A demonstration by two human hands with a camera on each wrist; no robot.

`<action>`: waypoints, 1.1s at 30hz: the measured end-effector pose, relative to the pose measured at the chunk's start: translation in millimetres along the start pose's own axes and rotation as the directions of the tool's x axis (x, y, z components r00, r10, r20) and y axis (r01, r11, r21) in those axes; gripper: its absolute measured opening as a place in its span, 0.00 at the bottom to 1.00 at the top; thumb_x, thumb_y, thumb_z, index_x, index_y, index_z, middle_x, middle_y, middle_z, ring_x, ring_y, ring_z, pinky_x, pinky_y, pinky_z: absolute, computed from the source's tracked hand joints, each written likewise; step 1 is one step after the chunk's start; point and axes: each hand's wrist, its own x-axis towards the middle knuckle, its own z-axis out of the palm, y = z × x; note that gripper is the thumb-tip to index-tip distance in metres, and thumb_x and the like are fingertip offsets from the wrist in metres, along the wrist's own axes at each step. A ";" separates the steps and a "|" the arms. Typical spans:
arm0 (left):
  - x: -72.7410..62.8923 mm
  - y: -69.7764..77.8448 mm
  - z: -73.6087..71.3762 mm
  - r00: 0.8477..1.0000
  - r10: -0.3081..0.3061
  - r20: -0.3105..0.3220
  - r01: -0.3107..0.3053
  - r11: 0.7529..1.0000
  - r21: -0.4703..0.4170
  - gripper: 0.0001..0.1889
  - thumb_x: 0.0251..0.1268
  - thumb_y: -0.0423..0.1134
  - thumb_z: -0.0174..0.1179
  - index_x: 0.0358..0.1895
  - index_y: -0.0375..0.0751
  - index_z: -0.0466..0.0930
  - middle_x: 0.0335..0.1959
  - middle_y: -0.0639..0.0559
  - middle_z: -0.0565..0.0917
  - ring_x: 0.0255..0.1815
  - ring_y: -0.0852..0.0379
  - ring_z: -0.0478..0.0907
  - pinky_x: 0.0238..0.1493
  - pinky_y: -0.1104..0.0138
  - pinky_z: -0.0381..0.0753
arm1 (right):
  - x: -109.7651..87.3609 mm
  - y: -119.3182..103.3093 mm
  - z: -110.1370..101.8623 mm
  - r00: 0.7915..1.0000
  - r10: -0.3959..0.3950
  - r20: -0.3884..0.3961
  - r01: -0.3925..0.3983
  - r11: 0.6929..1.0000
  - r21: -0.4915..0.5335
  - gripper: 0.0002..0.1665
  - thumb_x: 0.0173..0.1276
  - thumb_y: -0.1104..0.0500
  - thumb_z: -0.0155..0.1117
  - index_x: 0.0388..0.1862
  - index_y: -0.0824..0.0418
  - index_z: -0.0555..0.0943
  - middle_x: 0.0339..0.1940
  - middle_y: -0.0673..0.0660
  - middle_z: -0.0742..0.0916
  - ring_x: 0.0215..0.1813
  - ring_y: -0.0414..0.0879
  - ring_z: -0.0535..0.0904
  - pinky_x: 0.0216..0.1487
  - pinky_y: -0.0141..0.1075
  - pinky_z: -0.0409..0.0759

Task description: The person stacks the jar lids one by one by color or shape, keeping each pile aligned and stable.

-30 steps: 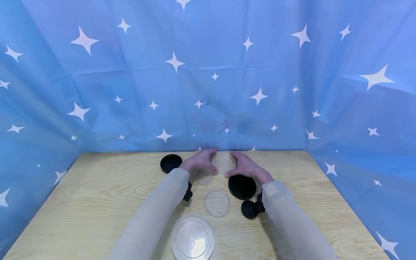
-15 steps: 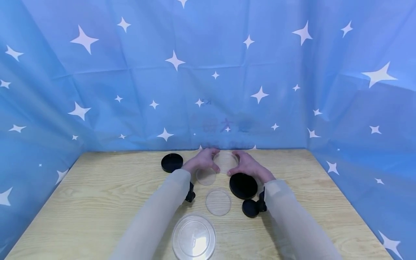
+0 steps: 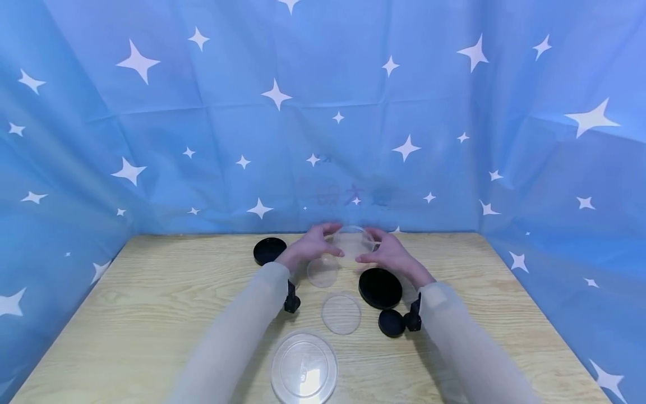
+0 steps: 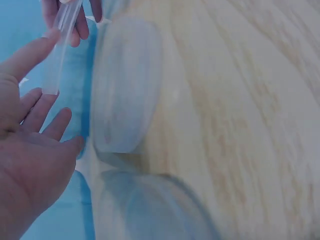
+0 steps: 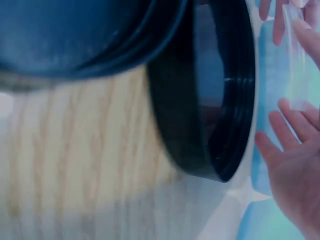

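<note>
Near the table's back edge, both hands hold a clear round lid (image 3: 354, 240) from opposite sides, slightly raised and tilted. My left hand (image 3: 314, 245) grips its left rim and my right hand (image 3: 391, 255) its right rim. Edge-on in the left wrist view, the lid (image 4: 61, 55) lies between thumb and fingers of the left hand (image 4: 30, 145). The right wrist view shows the right hand (image 5: 295, 155) with thumb and fingers at the rim of the lid (image 5: 295, 65). A smaller clear disc (image 3: 323, 272) lies just below, and a black lid (image 3: 381, 288) beside the right wrist.
Another clear disc (image 3: 341, 314) and a large clear lid (image 3: 304, 367) lie nearer the front of the wooden table (image 3: 151, 314). One black lid (image 3: 270, 251) is at back left; a small black lid (image 3: 392, 323) lies by the right wrist camera. A blue star-patterned curtain (image 3: 227, 129) borders the table.
The clear lid has come up off the table between both hands and tilted. Both hands have risen slightly with it. The other lids stay put; the whole view has shifted slightly.
</note>
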 end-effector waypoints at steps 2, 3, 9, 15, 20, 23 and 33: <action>-1.8 1.5 -3.4 1.000 0.012 0.000 -0.012 1.000 -0.004 0.47 0.58 0.35 0.75 0.80 0.42 0.60 0.78 0.51 0.65 0.79 0.46 0.58 0.74 0.54 0.63 | -1.0 -4.2 -0.3 1.000 -0.015 -0.015 0.016 1.000 0.015 0.56 0.62 0.56 0.79 0.82 0.64 0.58 0.76 0.68 0.68 0.70 0.70 0.70 0.66 0.58 0.74; -3.4 3.0 -5.2 1.000 0.016 0.000 -0.016 1.000 -0.005 0.46 0.58 0.35 0.75 0.80 0.42 0.60 0.78 0.51 0.65 0.79 0.47 0.58 0.74 0.53 0.63 | -2.0 -7.3 -0.2 0.999 -0.025 -0.022 0.025 0.999 0.023 0.56 0.62 0.56 0.79 0.82 0.64 0.58 0.76 0.68 0.69 0.70 0.71 0.70 0.66 0.58 0.74; -21.4 18.7 -13.0 1.000 0.019 -0.004 -0.019 1.000 -0.011 0.46 0.59 0.38 0.75 0.80 0.44 0.60 0.78 0.52 0.65 0.79 0.46 0.58 0.75 0.54 0.61 | -12.7 -29.9 -0.2 0.998 -0.051 -0.049 0.054 0.997 0.058 0.58 0.60 0.55 0.80 0.82 0.64 0.58 0.76 0.68 0.69 0.72 0.69 0.67 0.70 0.57 0.69; -49.7 36.8 -20.8 1.000 0.013 -0.010 -0.014 0.998 -0.066 0.46 0.58 0.37 0.76 0.79 0.47 0.62 0.78 0.53 0.65 0.80 0.45 0.57 0.76 0.54 0.59 | -24.1 -47.7 4.9 0.997 -0.063 -0.044 0.067 0.993 0.097 0.55 0.62 0.56 0.79 0.82 0.62 0.59 0.74 0.66 0.73 0.73 0.66 0.67 0.71 0.57 0.67; -75.2 47.6 -26.6 0.998 0.058 -0.010 -0.058 0.994 -0.093 0.46 0.58 0.36 0.76 0.79 0.47 0.62 0.78 0.53 0.64 0.79 0.46 0.58 0.75 0.55 0.63 | -39.0 -67.1 12.0 0.993 -0.101 -0.054 0.106 0.988 0.111 0.55 0.61 0.56 0.80 0.81 0.61 0.61 0.74 0.65 0.74 0.74 0.64 0.68 0.71 0.55 0.68; -91.8 51.6 -28.1 0.996 0.086 -0.012 -0.086 0.992 -0.087 0.46 0.58 0.35 0.77 0.79 0.48 0.62 0.78 0.53 0.63 0.79 0.47 0.58 0.73 0.56 0.65 | -50.3 -80.6 18.2 0.991 -0.114 -0.066 0.120 0.988 0.100 0.55 0.59 0.57 0.82 0.81 0.61 0.62 0.74 0.64 0.74 0.74 0.62 0.68 0.71 0.55 0.69; -147.6 61.8 -25.5 0.970 0.179 -0.162 -0.179 0.984 0.016 0.47 0.45 0.29 0.82 0.74 0.40 0.70 0.71 0.47 0.71 0.73 0.47 0.67 0.75 0.52 0.63 | -84.2 -116.1 41.7 0.976 -0.205 -0.073 0.209 0.977 0.043 0.57 0.55 0.56 0.85 0.80 0.62 0.64 0.72 0.62 0.77 0.72 0.63 0.71 0.69 0.58 0.71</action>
